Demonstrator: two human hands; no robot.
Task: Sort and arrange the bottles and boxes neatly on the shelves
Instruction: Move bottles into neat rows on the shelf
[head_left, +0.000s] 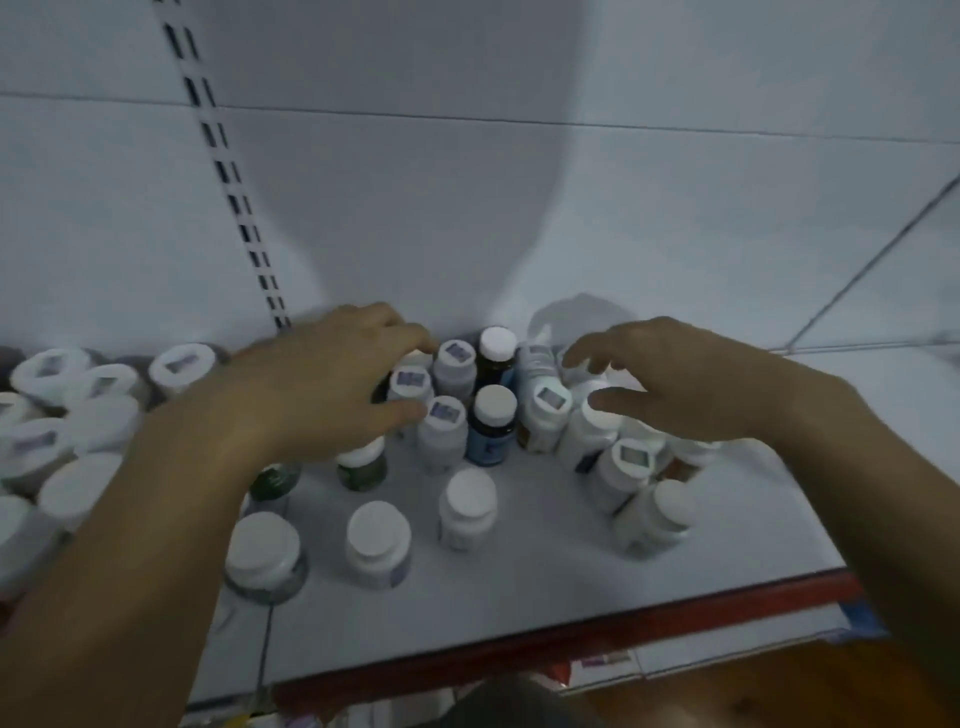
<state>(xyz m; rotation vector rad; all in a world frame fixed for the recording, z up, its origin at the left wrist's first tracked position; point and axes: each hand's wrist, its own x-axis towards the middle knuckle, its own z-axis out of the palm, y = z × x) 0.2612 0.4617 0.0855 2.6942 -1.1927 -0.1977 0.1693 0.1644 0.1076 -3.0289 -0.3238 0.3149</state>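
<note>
Several white-capped bottles stand on a white shelf (545, 561). My left hand (322, 379) reaches over the middle cluster, its fingers curled round a white bottle with a blue-stickered cap (411, 384). More such bottles (454, 364) stand beside it. Two dark bottles with blue labels (493, 426) stand between my hands. My right hand (685, 384) hovers with spread, relaxed fingers over the right-hand group of white bottles (592, 426) and holds nothing. Two green bottles (363, 462) stand under my left wrist.
A dense group of white-lidded jars (67, 410) fills the shelf's left part. Loose bottles (378, 540) stand near the front, behind the red shelf edge (597, 639). The white back panel carries a slotted upright (228, 182). A lower shelf shows below.
</note>
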